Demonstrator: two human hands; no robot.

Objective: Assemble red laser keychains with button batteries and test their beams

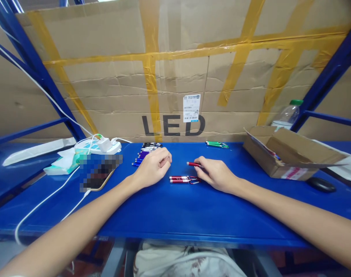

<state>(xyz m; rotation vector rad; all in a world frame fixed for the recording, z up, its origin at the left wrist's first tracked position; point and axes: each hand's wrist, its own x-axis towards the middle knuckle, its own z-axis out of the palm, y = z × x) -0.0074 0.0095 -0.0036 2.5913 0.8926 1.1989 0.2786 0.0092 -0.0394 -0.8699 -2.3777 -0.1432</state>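
Observation:
My right hand [216, 174] rests on the blue table [175, 211] and pinches a small red keychain torch [193, 164] that sticks out to the left. Two more red keychain torches [183, 179] lie side by side just in front of that hand. My left hand [154, 167] lies loosely curled on the table to their left, with nothing seen in it. Right behind it sits a row of several blue, purple and black torches [145, 152].
A few green torches [217, 144] lie at the back. An open cardboard box [288, 157], a plastic bottle [286, 114] and a black mouse [320, 184] are at right. A phone [98, 173], tissues [61, 163] and a power strip [99, 146] with white cables sit left. Taped cardboard forms the back wall.

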